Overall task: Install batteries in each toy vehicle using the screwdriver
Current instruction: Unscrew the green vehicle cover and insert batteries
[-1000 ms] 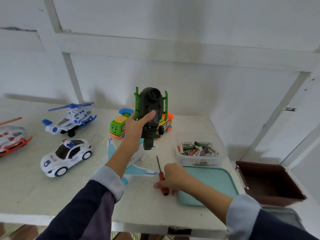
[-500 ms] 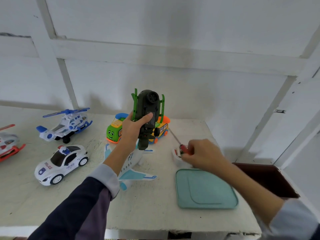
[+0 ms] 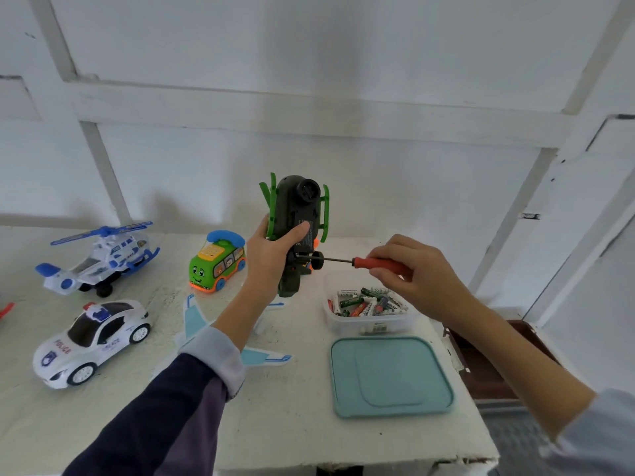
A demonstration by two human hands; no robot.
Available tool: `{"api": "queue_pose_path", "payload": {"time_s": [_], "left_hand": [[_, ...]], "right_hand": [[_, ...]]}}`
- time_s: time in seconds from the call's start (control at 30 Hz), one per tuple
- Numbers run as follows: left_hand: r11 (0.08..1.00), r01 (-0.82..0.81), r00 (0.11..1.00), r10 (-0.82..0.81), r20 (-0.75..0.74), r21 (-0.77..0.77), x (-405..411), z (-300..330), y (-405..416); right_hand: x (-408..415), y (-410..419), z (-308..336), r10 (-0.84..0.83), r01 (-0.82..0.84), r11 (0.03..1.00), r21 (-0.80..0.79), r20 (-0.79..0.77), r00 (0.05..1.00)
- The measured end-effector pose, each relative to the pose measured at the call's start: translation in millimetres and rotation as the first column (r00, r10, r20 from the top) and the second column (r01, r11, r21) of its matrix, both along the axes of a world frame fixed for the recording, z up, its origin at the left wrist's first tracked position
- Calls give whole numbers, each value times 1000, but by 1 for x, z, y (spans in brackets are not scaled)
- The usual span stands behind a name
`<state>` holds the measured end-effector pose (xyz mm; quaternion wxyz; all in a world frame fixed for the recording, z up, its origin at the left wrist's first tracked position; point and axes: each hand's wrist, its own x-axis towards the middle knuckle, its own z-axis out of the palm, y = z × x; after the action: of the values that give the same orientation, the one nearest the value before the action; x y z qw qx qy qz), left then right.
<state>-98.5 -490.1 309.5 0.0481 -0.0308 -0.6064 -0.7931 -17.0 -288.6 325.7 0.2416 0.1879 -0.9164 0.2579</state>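
Gripping the dark toy helicopter (image 3: 297, 231) upright above the desk's (image 3: 292, 424) far edge, the left hand (image 3: 271, 255) should steady it while the right hand (image 3: 417, 269), grasping the screwdriver (image 3: 364, 262), keeps the tip square in the screw.

"POLICE" printed on the near side of the white police car (image 3: 91, 341) at near left; small white print on the dark toy's (image 3: 296, 218) underside and the battery labels too small to read

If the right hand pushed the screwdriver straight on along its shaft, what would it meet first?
The dark toy held up by the left hand: the screwdriver tip already looks seated at its underside, though depth is unclear.
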Motion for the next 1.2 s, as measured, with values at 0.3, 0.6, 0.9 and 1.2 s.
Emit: {"api": "queue_pose_path", "payload": {"time_s": [0.3,0.6,0.9,1.2], "left_hand": [[1000,3,1000,-3,-4,-10,-1,-3,11],[999,25,1000,-25,-16,-27,0,-6,17],[999,21,1000,-21,-10,-45,0,-10,24],[990,-10,997,-1,-75,-143,-4,-16,29]], "right_hand": [[-1,11,-5,-22,23,1000,-11,3,1000],[0,17,-7,-31,31,999,12,7,999],[4,21,-4,-30,30,999,-19,9,1000],[10,21,2,-65,66,997,43,-17,998]]}}
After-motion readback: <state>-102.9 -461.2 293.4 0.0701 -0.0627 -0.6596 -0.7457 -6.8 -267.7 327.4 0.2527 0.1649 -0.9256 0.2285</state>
